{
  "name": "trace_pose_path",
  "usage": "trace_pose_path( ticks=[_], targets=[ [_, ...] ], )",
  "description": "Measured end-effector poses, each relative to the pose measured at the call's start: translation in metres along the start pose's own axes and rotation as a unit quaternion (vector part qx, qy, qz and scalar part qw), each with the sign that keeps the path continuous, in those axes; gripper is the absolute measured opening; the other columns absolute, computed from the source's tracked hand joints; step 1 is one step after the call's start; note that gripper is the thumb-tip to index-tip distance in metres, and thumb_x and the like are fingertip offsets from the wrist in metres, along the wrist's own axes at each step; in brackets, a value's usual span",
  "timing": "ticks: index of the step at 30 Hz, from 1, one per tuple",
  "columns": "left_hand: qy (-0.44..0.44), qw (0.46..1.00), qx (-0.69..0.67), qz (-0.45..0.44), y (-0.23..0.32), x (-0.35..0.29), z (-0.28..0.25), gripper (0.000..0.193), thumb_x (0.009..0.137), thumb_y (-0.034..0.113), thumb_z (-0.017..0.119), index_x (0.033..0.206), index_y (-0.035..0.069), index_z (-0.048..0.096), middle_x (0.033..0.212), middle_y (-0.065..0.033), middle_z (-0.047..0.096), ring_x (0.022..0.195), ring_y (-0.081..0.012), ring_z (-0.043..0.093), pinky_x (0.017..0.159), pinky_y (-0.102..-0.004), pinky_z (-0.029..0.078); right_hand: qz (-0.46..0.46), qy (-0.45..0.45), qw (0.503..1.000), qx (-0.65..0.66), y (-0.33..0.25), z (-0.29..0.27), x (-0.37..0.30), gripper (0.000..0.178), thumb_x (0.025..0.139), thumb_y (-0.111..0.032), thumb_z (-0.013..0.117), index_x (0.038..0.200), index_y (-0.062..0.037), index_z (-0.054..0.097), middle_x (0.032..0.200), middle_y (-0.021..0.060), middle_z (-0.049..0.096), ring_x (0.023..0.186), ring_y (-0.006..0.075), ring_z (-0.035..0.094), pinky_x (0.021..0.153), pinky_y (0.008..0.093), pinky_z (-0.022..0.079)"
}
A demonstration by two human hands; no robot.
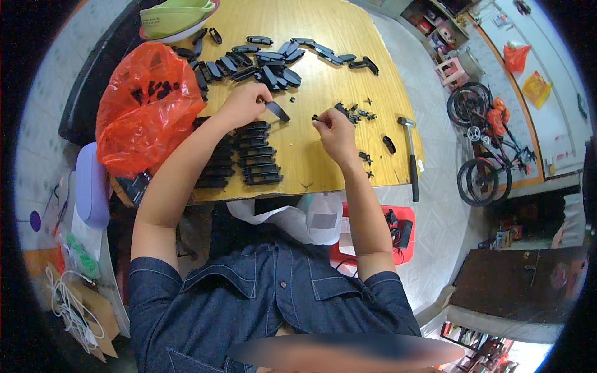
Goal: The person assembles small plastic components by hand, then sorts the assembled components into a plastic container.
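Note:
My left hand (244, 104) is closed on one end of a long black plastic piece (278, 112), which points right over the table. To its right, my right hand (336, 133) pinches a small black part (316, 117) between thumb and fingertips. Beyond that hand lies a loose cluster of small black parts (356, 114). Below my left hand, long black pieces are stacked in neat rows (259, 163). Farther back, many similar black pieces (270, 65) are heaped and scattered. A single black piece (388, 145) rests right of my right hand.
A hammer (410, 155) lies along the yellow table's (323, 37) right edge. At left sits a red plastic bag (146, 118) with black parts inside, near green and pink bowls (177, 18). Below the edge are a white bag (320, 221) and a red stool (373, 248) bearing black items.

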State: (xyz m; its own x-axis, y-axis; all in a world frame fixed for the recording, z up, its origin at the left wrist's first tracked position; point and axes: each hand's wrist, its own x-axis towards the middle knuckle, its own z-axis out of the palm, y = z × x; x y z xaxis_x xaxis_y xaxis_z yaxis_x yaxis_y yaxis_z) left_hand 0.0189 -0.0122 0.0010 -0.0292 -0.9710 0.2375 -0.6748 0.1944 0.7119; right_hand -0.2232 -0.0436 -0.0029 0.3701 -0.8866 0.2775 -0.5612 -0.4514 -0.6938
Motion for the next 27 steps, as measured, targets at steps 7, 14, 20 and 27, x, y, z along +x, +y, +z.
trace_pose_path(
  ticks=[7, 14, 20, 27],
  targets=[
    [-0.081, 0.985, 0.118, 0.100, -0.012, 0.000, -0.004, 0.020, 0.070, 0.003, 0.054, 0.088, 0.005, 0.063, 0.087, -0.0115, 0.061, 0.086, -0.0300, 0.057, 0.076, -0.0366, 0.046, -0.052, -0.018, 0.998, 0.021, -0.004, 0.013, 0.000, 0.010, 0.073, -0.006, 0.061, 0.082, -0.0020, 0.060, 0.084, 0.0154, 0.060, 0.082, 0.0320, 0.058, 0.071, 0.0388, 0.046],
    [-0.107, 0.973, 0.166, 0.120, 0.018, 0.001, 0.000, 0.027, 0.071, 0.016, 0.058, 0.096, 0.010, 0.064, 0.093, -0.0102, 0.062, 0.090, -0.0276, 0.058, 0.078, -0.0378, 0.047, -0.087, -0.064, 0.994, 0.027, -0.016, 0.025, 0.007, 0.014, 0.074, -0.007, 0.061, 0.087, -0.0034, 0.063, 0.086, 0.0143, 0.061, 0.083, 0.0310, 0.059, 0.072, 0.0363, 0.047],
    [-0.134, 0.964, 0.228, 0.008, 0.053, 0.012, 0.019, 0.029, 0.076, 0.021, 0.057, 0.104, 0.013, 0.059, 0.098, -0.0114, 0.062, 0.093, -0.0286, 0.059, 0.077, -0.0409, 0.047, 0.024, 0.066, 0.994, 0.079, -0.015, 0.022, 0.003, 0.013, 0.076, -0.010, 0.062, 0.087, -0.0022, 0.062, 0.082, 0.0129, 0.062, 0.072, 0.0246, 0.060, 0.066, 0.0321, 0.048],
    [-0.157, 0.963, 0.220, -0.023, 0.047, 0.029, 0.032, 0.030, 0.077, 0.021, 0.059, 0.106, 0.012, 0.061, 0.091, -0.0129, 0.062, 0.092, -0.0299, 0.059, 0.079, -0.0413, 0.047, 0.022, 0.073, 0.994, 0.073, -0.002, 0.014, -0.002, 0.014, 0.076, -0.011, 0.063, 0.087, -0.0022, 0.062, 0.080, 0.0117, 0.062, 0.068, 0.0223, 0.060, 0.064, 0.0309, 0.048]
  ],
)
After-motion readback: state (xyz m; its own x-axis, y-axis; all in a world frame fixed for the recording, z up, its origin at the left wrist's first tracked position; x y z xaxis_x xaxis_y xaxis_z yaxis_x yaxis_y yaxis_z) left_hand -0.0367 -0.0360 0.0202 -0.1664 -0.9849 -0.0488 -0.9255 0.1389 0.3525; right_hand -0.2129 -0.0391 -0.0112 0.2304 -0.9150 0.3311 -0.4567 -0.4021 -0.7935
